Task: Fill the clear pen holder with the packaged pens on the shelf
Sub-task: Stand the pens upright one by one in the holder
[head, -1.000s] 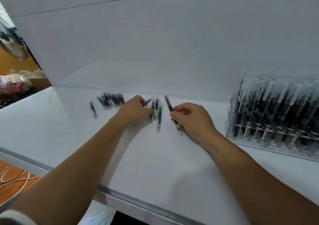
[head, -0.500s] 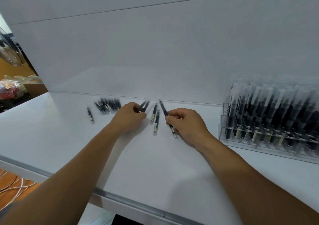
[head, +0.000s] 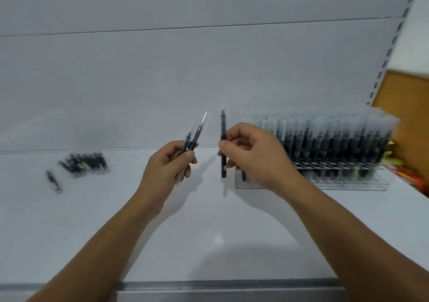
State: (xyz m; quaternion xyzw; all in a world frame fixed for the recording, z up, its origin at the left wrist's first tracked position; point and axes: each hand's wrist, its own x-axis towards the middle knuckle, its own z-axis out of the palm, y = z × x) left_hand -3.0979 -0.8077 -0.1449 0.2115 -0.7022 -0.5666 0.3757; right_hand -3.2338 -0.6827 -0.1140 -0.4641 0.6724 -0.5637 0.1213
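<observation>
My left hand grips a small bunch of packaged black pens, lifted off the white shelf with their tips pointing up. My right hand pinches a single packaged pen and holds it upright, just left of the clear pen holder. The holder stands at the right and is packed with rows of upright packaged pens. At the left a pile of packaged pens lies on the shelf, with one lone pen beside it.
The shelf's white back panel rises right behind the pens. A metal front edge runs along the bottom. A brown board and red and yellow goods sit past the holder at the far right.
Both hands have lifted off the shelf with their pens, now held upright. The pens lying between the hands are gone from the shelf. The view has swung right.
</observation>
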